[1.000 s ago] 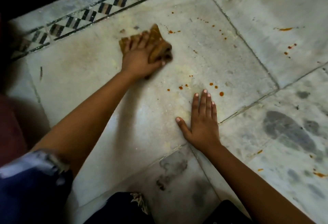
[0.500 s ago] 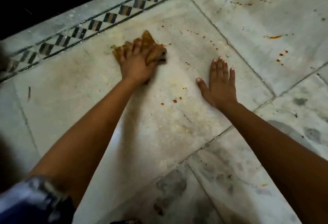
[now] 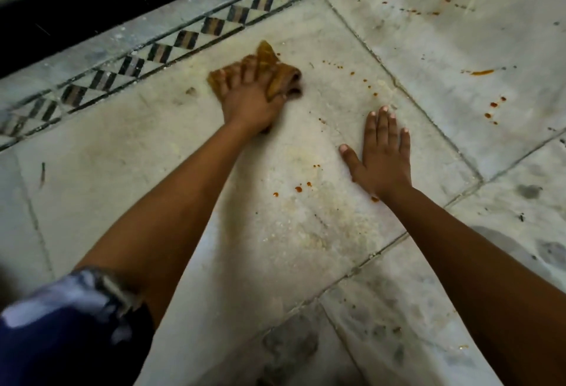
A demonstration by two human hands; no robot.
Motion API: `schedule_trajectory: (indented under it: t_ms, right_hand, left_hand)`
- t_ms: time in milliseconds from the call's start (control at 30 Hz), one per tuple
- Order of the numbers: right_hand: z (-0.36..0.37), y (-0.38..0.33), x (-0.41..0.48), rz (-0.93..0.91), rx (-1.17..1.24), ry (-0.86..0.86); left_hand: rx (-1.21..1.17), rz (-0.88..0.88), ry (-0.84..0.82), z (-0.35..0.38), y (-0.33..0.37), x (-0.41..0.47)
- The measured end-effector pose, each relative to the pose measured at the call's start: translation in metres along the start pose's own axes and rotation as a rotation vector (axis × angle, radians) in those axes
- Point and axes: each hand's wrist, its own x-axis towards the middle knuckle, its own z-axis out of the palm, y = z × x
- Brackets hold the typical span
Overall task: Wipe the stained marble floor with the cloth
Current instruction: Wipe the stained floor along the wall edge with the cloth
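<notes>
Left hand (image 3: 248,101) presses the cloth (image 3: 269,71) flat to the floor (image 3: 153,146), fingers spread over it and the thumb hooked round its right fold, so it is closed loosely on the cloth. Right hand (image 3: 381,153) lies open, palm down on the bare slab, holding nothing. Since half a second ago the cloth sits at much the same spot near the border (image 3: 183,39), and the right hand rests a little nearer the person, by the stains (image 3: 298,188); a second ago it was planted much closer in. The cloth is a crumpled, mustard-brown rag, rolled thick on its right edge. The floor is pale marble in large slabs with dark joints, dull and yellow-smeared around the orange-red spots. The border is a strip of dark and light diamonds.
</notes>
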Motion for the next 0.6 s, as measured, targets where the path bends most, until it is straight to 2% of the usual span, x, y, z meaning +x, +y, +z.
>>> schedule_trajectory:
  t_ms: [67,133,200,267,333,367,467,600]
  right_hand:
    - [0.0,0.001,0.001,-0.002,0.007,0.006]
    - [0.0,0.002,0.002,-0.006,0.006,-0.005]
    - [0.001,0.002,0.001,-0.006,0.001,-0.016]
    - [0.0,0.001,0.001,-0.003,-0.002,-0.007]
    - [-0.002,0.0,0.001,-0.002,-0.002,-0.012]
    - [-0.004,-0.001,0.001,0.001,-0.003,-0.02]
    - [-0.006,-0.001,0.001,0.006,0.015,-0.055]
    - [-0.011,0.002,0.0,0.02,0.091,-0.086]
  left_hand:
    - [0.022,0.208,-0.012,0.002,-0.008,-0.029]
    - [0.057,0.302,-0.021,-0.003,-0.04,-0.049]
    - [0.103,0.175,-0.013,-0.014,-0.077,-0.041]
    - [0.107,-0.065,-0.005,-0.023,-0.09,-0.011]
    - [0.059,-0.212,0.004,-0.028,-0.069,0.024]
    - [0.026,-0.229,-0.01,-0.028,-0.051,0.04]
    - [0.026,-0.125,-0.069,-0.016,0.004,0.065]
    - [0.101,0.229,-0.073,-0.002,0.019,0.018]
